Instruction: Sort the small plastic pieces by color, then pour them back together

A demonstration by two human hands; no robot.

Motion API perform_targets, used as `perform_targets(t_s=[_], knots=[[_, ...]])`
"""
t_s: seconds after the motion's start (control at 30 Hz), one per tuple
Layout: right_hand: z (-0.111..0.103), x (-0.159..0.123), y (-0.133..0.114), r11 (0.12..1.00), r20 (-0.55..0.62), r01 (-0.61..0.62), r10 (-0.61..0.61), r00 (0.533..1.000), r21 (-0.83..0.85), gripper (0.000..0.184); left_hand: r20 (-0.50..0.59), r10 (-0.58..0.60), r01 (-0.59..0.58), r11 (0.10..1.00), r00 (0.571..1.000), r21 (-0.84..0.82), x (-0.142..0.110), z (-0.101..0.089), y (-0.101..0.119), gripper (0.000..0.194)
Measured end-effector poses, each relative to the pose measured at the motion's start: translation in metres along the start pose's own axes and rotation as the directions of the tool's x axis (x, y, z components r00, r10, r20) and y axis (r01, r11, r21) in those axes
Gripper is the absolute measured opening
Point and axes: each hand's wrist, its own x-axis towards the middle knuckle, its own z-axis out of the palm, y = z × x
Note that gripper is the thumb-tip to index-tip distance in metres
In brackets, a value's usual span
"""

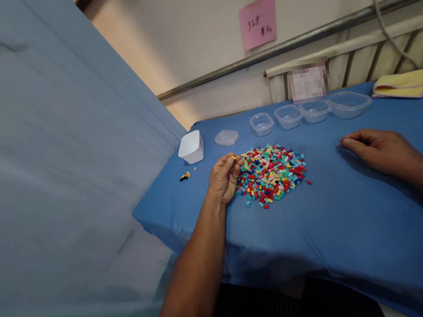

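A loose heap of small plastic building bricks in red, blue, teal, yellow and pink lies on the blue cloth. My left hand is at the heap's left edge, thumb and fingers pinched on a small yellow brick. Off to the right, apart from the heap, my right hand hovers low over or rests on the cloth. Its fingers are curled with thumb and forefinger together; whether something tiny sits between them is unclear. A small group of yellow, black and red bricks lies left of my left hand.
Behind that group stands a white tub, with a clear lid lying flat beside it. Several clear plastic containers line the back of the blue-covered table. A folded yellow towel lies back right. A blue curtain hangs at left.
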Motion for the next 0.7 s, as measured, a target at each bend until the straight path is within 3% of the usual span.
perform_targets(t_s=[0.7], knots=[[0.0020, -0.0005, 0.0049, 1.000, 0.003, 0.005, -0.005, 1.000, -0.013, 0.049, -0.019, 0.064, -0.064, 0.998, 0.998, 0.007, -0.0009, -0.0049, -0.0032, 0.018]])
